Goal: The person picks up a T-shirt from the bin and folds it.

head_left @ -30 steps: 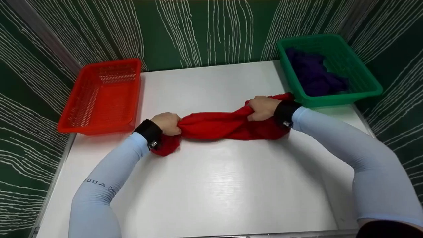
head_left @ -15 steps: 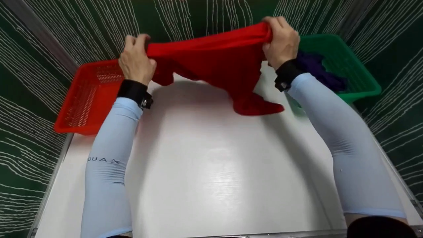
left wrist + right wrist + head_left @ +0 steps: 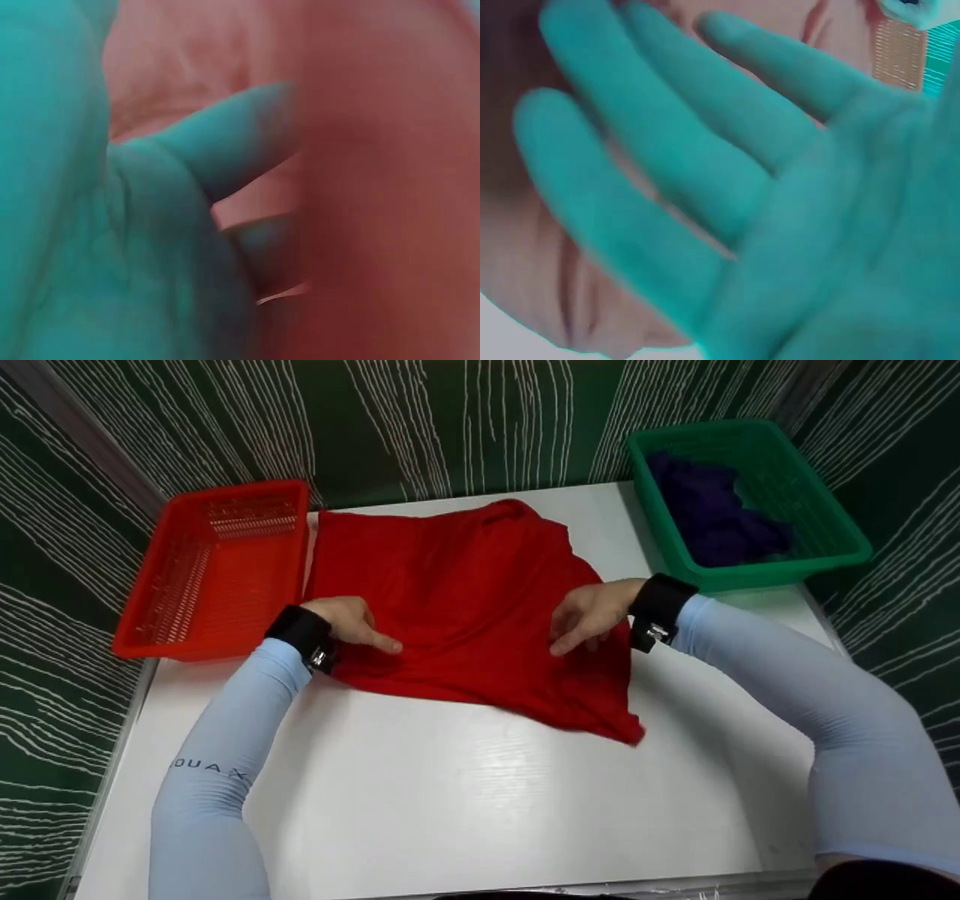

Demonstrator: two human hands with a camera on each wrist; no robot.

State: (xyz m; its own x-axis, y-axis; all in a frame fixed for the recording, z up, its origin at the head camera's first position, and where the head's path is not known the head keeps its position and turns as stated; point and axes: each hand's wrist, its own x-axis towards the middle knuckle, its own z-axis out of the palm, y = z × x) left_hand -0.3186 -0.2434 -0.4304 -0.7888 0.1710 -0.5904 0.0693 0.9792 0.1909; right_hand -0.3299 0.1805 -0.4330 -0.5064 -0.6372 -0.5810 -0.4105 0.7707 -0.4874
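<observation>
A red cloth (image 3: 457, 577) is spread over the back middle of the white table, somewhat wrinkled, its near right corner pointing toward me. At its left side is my left hand (image 3: 349, 622), thumb stretched out over the fabric. In the left wrist view the fingers (image 3: 225, 139) look fairly straight and spread, but cloth hides their tips. Over the cloth's right part hovers or rests my right hand (image 3: 592, 611); contact cannot be made out. Its fingers (image 3: 682, 112) are loosely extended and apart in the right wrist view, gripping nothing.
To the left stands a red plastic basket (image 3: 127, 641), close beside the cloth. A green basket (image 3: 780, 574) at the back right holds a purple cloth (image 3: 712, 514). Dark green walls with white streaks enclose the white table (image 3: 480, 810) on the back and sides.
A second ago both hands gripped the bunched red cloth; then they lifted it high. Now it lies spread on the table, and the hands have come down and loosened from it.
</observation>
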